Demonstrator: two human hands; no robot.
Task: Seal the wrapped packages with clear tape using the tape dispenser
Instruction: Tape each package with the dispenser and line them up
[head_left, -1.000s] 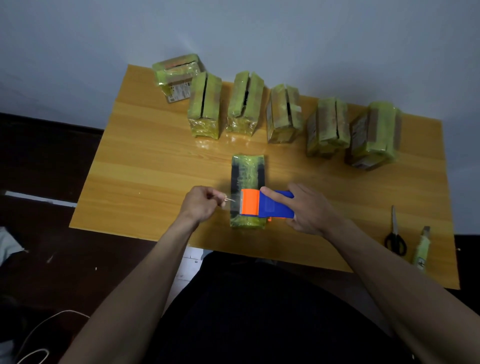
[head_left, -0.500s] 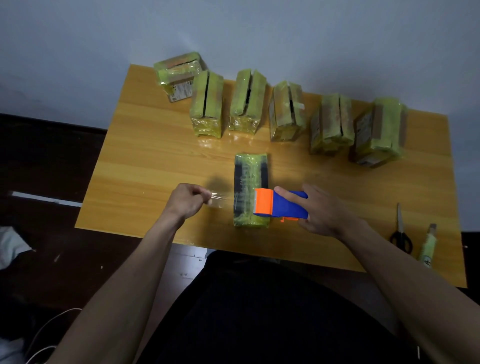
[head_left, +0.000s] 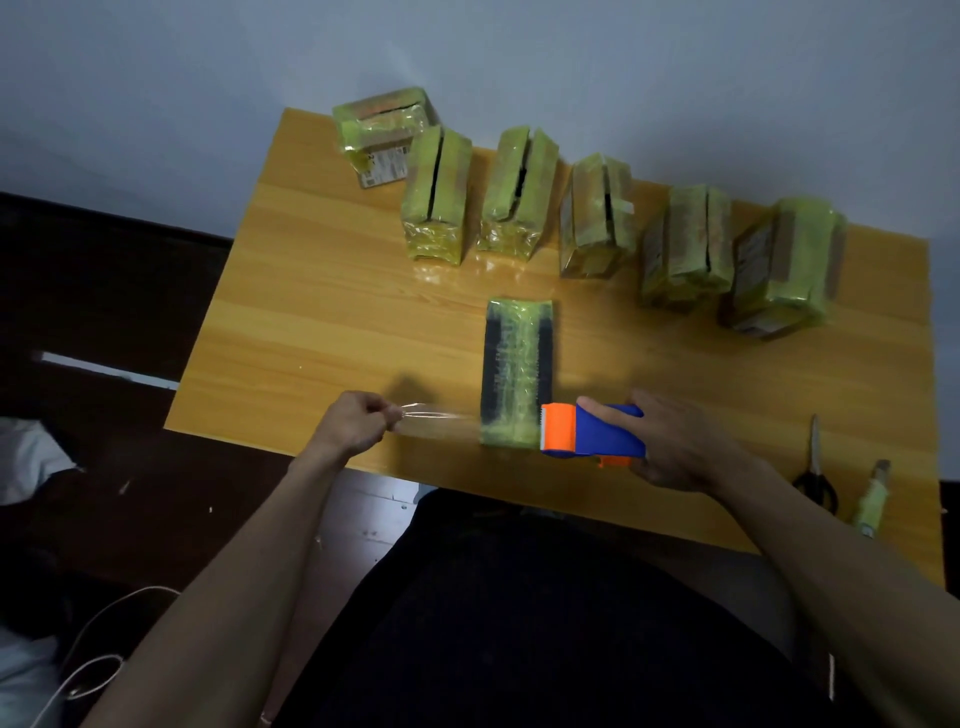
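**No legible text on the table**

The only printing in view is a white label (head_left: 383, 165) on the near face of the package at the far left corner of the table (head_left: 322, 291). It carries small dark marks like print or a barcode, too small and blurred to read. A pale label on the package at the far right (head_left: 756, 249) is equally unreadable.

Your left hand (head_left: 356, 422) pinches the free end of the clear tape (head_left: 439, 422), stretched across the near end of the wrapped package (head_left: 517, 371) by the desk's (head_left: 322, 312) near edge. Your right hand (head_left: 675, 441) grips the tape dispenser (head_left: 589, 430). 6 packages (head_left: 597, 213) line the far edge; scissors (head_left: 815, 470) and what may be a cutter (head_left: 874, 499) lie near the right corner.
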